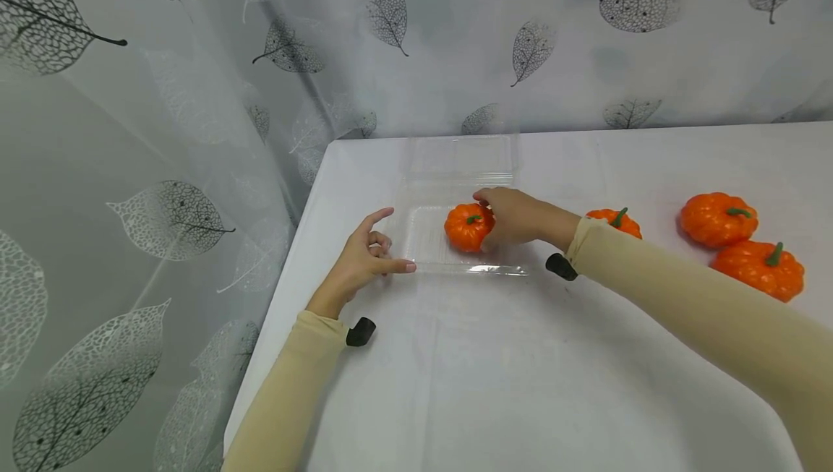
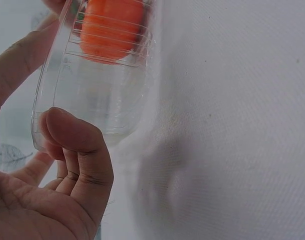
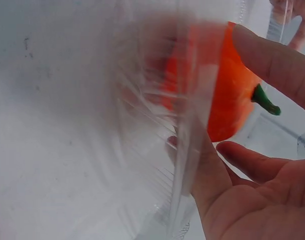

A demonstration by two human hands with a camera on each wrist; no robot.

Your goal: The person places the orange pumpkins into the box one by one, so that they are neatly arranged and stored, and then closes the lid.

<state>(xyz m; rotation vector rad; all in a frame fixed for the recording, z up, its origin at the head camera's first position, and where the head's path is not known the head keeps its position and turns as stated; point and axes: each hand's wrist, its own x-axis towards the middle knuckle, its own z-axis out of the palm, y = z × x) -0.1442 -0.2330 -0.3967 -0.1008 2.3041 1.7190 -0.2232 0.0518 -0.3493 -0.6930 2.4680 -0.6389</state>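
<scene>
A small orange pumpkin [image 1: 466, 229] with a green stem sits in the near half of a clear plastic clamshell container [image 1: 419, 241]. My right hand [image 1: 514, 215] grips this pumpkin from its right side, fingers behind and thumb in front. In the right wrist view the pumpkin [image 3: 235, 100] is partly seen through the blurred clear wall. At the container's near left corner, my left hand [image 1: 364, 259] holds the edge, index finger stretched out and other fingers bent. The left wrist view shows the container wall [image 2: 87, 95] against the fingers.
The container's lid [image 1: 462, 154] lies folded back towards the curtain [image 1: 442, 38]. Behind the right forearm a pumpkin [image 1: 608, 217] is partly hidden. Two more pumpkins, one [image 1: 716, 219] behind the other [image 1: 758, 269], stand on the right of the white-covered table [image 1: 494, 371].
</scene>
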